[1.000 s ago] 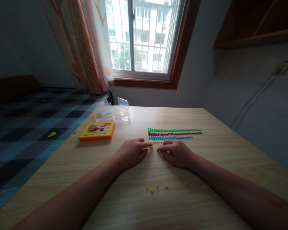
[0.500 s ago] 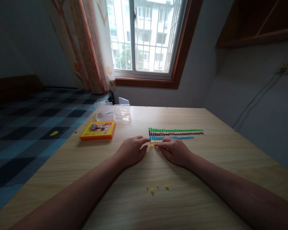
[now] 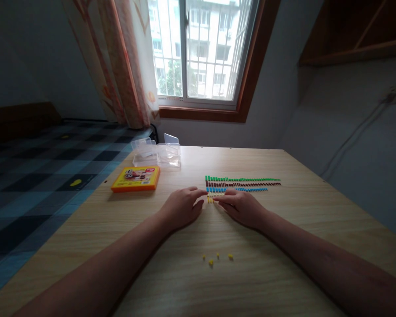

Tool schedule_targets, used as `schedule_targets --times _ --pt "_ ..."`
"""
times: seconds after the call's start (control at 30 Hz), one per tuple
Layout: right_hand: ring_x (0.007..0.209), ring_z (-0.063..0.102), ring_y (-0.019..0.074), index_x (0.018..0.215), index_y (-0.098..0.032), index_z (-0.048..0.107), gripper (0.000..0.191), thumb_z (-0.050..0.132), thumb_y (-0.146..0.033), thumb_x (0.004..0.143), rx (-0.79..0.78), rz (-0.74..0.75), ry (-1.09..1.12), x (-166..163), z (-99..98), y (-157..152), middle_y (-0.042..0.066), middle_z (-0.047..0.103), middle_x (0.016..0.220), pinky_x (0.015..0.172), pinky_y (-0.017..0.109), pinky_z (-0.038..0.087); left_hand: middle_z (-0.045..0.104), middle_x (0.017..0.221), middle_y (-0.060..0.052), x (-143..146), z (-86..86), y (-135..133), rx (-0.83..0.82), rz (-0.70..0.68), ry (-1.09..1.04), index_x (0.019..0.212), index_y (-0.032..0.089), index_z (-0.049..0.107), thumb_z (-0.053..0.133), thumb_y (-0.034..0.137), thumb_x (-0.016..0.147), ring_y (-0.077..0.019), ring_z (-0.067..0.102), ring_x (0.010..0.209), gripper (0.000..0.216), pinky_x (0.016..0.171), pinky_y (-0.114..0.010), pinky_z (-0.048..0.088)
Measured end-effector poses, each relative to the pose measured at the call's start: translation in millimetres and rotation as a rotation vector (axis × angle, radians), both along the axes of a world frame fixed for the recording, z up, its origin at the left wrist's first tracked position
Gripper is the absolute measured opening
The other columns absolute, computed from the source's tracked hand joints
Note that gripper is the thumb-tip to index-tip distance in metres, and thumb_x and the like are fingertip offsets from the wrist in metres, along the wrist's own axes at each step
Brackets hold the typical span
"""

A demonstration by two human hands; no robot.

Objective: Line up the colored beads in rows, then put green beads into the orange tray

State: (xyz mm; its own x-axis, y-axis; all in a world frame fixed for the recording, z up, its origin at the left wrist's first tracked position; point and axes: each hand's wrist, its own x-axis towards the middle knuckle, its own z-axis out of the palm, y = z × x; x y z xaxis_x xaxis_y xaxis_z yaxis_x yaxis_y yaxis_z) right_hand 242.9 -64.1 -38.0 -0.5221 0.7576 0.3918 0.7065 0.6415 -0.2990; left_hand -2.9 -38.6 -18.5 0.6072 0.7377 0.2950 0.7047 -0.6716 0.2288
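A home bedroom: 1 window [image 3: 211, 53], flowered curtain [image 3: 120, 66], and, dimly, seemingly a bed [image 3: 49, 171].

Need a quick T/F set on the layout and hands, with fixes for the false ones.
1. Brown row lies between green row and blue row. True.
2. Yellow box is nearer the camera than the clear containers. True.
3. Yellow box is right of green row. False: it's left of it.
4. Left hand is at the rows' left end. True.
5. Right hand touches the loose pieces. False: they lie apart from it, nearer the camera.
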Motion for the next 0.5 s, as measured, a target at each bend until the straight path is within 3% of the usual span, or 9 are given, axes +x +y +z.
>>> schedule_targets --times 0.3,0.4,0.5 --pt "0.073 0.062 0.0143 0.116 -0.025 0.075 0.029 0.051 -0.029 0.101 -0.012 0.015 0.017 0.9 -1.4 -0.5 0.005 0.068 0.089 0.068 0.025 0.044 0.073 0.105 -0.005 -0.5 0.9 -0.1 -0.003 -0.004 -0.021 0.118 0.026 0.070 0.051 0.027 0.091 -0.0182 0.066 0.074 0.032 0.072 -0.030 0.048" --pt "0.072 0.059 0.0142 0.116 -0.023 0.075 0.028 0.053 -0.026 0.100 0.009 0.024 0.062 1.8 -0.2 -3.6 0.006 0.068 0.087 0.066 0.025 0.042 0.073 0.097 -0.004 -0.2 6.0 -2.3 -0.028 -0.029 -0.039 0.101 0.022 0.069 0.053 0.026 0.090 -0.0159 0.060 0.068 0.021 0.067 -0.029 0.043" --pt "0.068 0.056 0.0127 0.109 -0.020 0.076 0.024 0.056 -0.024 0.096 -0.033 0.126 0.156 2.8 5.9 -11.2 0.005 0.066 0.084 0.063 0.025 0.041 0.064 0.070 0.000 0.3 15.3 -7.2 -0.122 -0.115 0.006 0.077 0.020 0.061 0.058 0.031 0.086 -0.0137 0.050 0.059 0.015 0.057 -0.026 0.034"
